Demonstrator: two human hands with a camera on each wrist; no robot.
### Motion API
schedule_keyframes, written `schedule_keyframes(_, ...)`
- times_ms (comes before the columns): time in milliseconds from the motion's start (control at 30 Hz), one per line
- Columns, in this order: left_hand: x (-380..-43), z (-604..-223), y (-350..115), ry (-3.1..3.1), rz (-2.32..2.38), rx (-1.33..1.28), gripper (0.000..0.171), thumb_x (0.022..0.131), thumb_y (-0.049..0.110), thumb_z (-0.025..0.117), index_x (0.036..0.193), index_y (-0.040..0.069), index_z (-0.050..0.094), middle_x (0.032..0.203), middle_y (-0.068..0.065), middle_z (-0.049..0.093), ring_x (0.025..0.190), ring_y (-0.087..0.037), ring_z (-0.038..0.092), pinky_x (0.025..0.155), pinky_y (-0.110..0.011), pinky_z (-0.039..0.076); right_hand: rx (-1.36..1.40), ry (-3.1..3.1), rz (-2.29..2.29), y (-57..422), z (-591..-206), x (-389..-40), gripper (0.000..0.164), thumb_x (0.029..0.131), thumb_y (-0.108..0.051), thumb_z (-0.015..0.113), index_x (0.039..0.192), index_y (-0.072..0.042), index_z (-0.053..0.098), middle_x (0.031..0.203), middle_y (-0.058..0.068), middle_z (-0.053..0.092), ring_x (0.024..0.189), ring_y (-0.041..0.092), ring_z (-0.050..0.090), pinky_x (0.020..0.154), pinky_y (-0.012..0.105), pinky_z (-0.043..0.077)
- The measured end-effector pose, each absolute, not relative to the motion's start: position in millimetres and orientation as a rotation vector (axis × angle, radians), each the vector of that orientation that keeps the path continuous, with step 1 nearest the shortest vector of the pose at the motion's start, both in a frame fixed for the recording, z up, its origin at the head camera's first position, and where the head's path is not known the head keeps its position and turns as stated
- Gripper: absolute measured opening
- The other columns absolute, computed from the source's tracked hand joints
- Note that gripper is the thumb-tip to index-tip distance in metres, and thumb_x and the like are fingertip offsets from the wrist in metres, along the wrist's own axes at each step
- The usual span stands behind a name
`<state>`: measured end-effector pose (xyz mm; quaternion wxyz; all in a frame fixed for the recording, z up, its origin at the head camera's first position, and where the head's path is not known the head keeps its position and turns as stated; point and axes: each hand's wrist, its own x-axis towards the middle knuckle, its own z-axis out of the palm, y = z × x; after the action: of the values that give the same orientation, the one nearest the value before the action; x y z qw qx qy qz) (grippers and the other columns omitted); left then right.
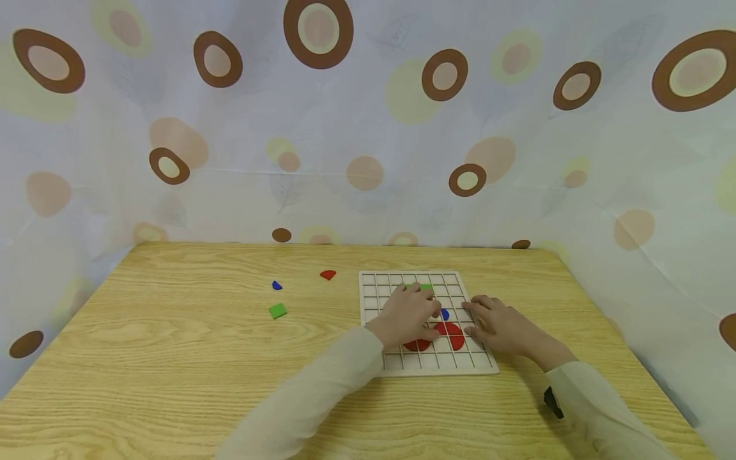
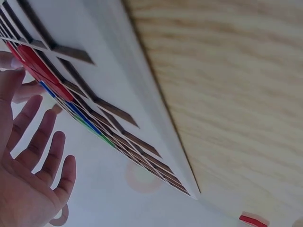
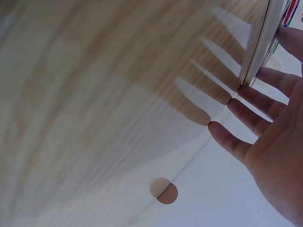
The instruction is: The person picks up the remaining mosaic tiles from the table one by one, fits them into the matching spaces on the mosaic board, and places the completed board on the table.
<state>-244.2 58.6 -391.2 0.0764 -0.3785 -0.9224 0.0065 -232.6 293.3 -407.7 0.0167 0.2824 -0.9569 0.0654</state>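
A pale board with a grid of dark grooves (image 1: 411, 364) lies on the right half of the table. Over its middle is my left hand (image 1: 405, 316), fingers spread and loosely bent, thumb beside red curved pieces (image 1: 457, 337). In the left wrist view, that hand (image 2: 31, 175) shows nothing in its palm. A blue piece (image 1: 445, 315) sits near its index finger, and a green piece (image 1: 426, 287) lies beyond the fingertips. My right hand (image 1: 506, 326) rests along the board's right edge, its thumb and index finger touching it. Other right fingertips (image 3: 232, 101) touch the tabletop.
Left of the board lie a loose red piece (image 1: 328, 275), a blue piece (image 1: 277, 285) and a green square (image 1: 278, 311). Cloth with brown and beige rounds (image 1: 365, 173) hangs behind and beside the wooden table (image 1: 172, 358).
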Motion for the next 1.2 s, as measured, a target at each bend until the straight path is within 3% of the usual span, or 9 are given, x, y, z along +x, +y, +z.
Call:
schedule_keyframes(133,-246.8,-391.5,49.5,-2.768,0.009,-1.115,0.032,0.080,0.054,0.061,0.099,0.029,0.063,0.102,0.010,0.059,0.092,-0.012,0.050,0.081,-0.030,0.042,0.870,-2.976,0.205,293.0,-407.6,-232.3,0.048,0.090,-0.031,0.056,0.129,-0.004,0.049,0.125,0.020,0.049,0.111,0.038,0.050,0.086,0.055,0.043)
schedule_keyframes(867,-275.5,-400.4,-14.2,-2.818,-0.155,-0.897,0.031,0.082,0.044,0.063,0.105,0.023,0.062,0.108,0.003,0.059,0.102,-0.021,0.051,0.094,-0.043,0.041,0.892,-2.950,0.198,293.8,-409.5,-232.5,0.048,0.089,-0.029,0.057,0.128,-0.003,0.049,0.123,0.019,0.051,0.109,0.038,0.051,0.088,0.053,0.043)
schedule_keyframes(1200,-285.2,-404.3,-44.4,-2.787,-0.319,-0.794,0.027,0.083,0.035,0.065,0.103,0.018,0.062,0.104,-0.002,0.060,0.097,-0.025,0.052,0.089,-0.046,0.042,0.888,-2.951,0.191,293.6,-409.4,-232.6,0.048,0.089,-0.029,0.057,0.128,-0.003,0.049,0.123,0.019,0.050,0.109,0.038,0.051,0.087,0.054,0.043)
